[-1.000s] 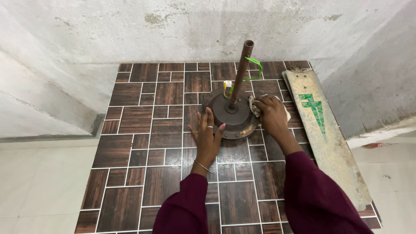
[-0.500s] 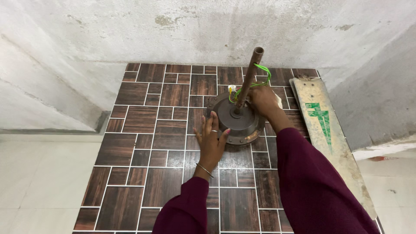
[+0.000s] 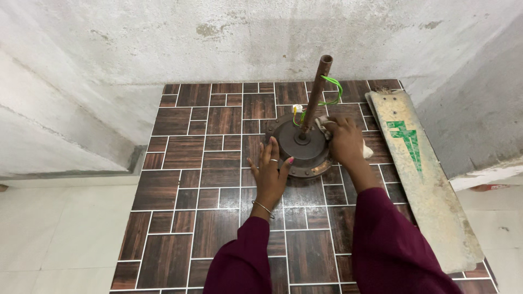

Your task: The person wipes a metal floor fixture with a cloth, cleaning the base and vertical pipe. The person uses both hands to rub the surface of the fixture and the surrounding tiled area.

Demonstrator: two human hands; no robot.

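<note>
On tiles: fan motor [image 3: 299, 149] flat; rod [image 3: 316, 91] upright

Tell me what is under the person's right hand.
Under the right hand a pale crumpled cloth lies pressed on the round brown metal fan motor, beside its upright rusty rod. The hand covers most of the cloth.

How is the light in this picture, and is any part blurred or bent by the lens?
Head view: soft, even light, no glare; a faint shadow under the fan motor. Left hand and right hand look sharp, no motion blur. The wall edges bend slightly, a wide-lens effect.
</note>
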